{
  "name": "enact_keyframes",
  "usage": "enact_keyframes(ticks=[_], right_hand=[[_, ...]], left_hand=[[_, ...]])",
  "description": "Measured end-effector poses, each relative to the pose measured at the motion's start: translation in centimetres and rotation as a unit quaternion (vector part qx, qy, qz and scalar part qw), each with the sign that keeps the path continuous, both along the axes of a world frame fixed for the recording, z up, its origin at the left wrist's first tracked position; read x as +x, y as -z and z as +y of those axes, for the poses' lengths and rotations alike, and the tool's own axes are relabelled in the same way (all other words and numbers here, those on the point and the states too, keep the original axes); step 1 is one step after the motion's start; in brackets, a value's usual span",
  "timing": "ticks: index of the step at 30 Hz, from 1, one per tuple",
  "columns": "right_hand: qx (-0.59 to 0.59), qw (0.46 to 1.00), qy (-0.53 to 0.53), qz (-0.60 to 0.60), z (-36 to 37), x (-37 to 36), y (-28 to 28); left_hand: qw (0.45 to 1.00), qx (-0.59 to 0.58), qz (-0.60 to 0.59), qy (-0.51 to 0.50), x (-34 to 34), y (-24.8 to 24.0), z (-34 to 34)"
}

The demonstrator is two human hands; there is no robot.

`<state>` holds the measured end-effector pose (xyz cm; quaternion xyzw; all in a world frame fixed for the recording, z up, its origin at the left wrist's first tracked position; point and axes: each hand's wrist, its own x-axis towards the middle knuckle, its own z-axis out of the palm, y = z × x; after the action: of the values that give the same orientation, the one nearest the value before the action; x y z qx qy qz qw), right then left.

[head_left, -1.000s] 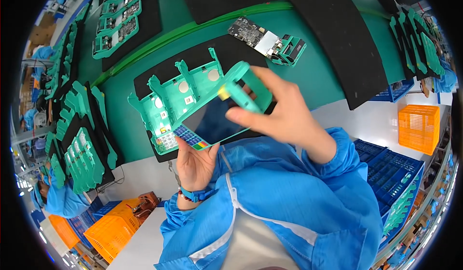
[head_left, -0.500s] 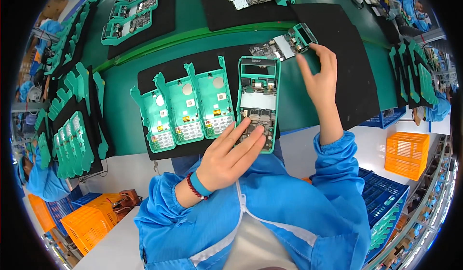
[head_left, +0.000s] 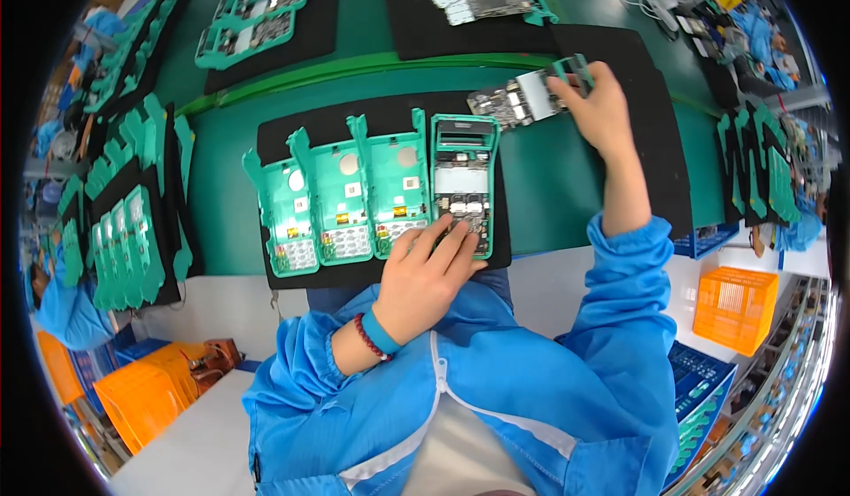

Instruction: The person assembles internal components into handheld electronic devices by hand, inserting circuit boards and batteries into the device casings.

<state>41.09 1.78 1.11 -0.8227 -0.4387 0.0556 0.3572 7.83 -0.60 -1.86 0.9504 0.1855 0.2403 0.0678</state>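
A green housing (head_left: 436, 177) with a circuit board (head_left: 462, 182) in it lies at the right end of a row. My left hand (head_left: 423, 270) is closed on its near end, fingertips over the board and thumb at the near edge. Beside it in the row are three open green housings (head_left: 290, 199), (head_left: 341, 186), (head_left: 395, 177) without boards. Farther right, my right hand (head_left: 602, 111) grips another circuit board (head_left: 518, 102) by its green-framed end, thumb and fingers around it. The board points left, its free end near the housing's top.
Black mats (head_left: 642, 142) cover parts of the green table (head_left: 540, 204). A raised green strip (head_left: 354, 65) crosses behind the row. More boards (head_left: 487, 0) and filled housings (head_left: 248, 35) lie beyond it. Orange crates (head_left: 735, 306), (head_left: 142, 394) stand at both sides; a blue crate (head_left: 699, 376) is at right.
My right hand has reached the circuit board and taken hold of its framed end. The filled housing has slid away from me into line with the others, under my left hand.
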Motion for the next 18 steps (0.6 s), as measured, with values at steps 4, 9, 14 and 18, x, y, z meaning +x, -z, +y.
enact_keyframes(ticks=[4, 9, 14, 18], right_hand=[[0.136, 0.986, 0.019, -0.099, -2.7, -2.4, -3.0], [0.327, 0.939, -0.066, 0.078, -6.7, -6.3, -6.1], [0.283, 0.84, -0.323, 0.332, -8.1, -11.3, -3.5], [0.211, 0.834, -0.45, 0.241, -6.6, -13.9, -1.2]], left_hand=[[0.998, -0.062, -0.029, 0.013, 0.3, -0.4, 0.4], [0.811, -0.552, -0.185, -0.06, -2.5, -2.5, 2.4], [0.392, -0.892, -0.165, 0.157, -3.8, -3.9, 5.3], [0.467, -0.858, -0.1, 0.192, -4.6, -3.4, 5.9]])
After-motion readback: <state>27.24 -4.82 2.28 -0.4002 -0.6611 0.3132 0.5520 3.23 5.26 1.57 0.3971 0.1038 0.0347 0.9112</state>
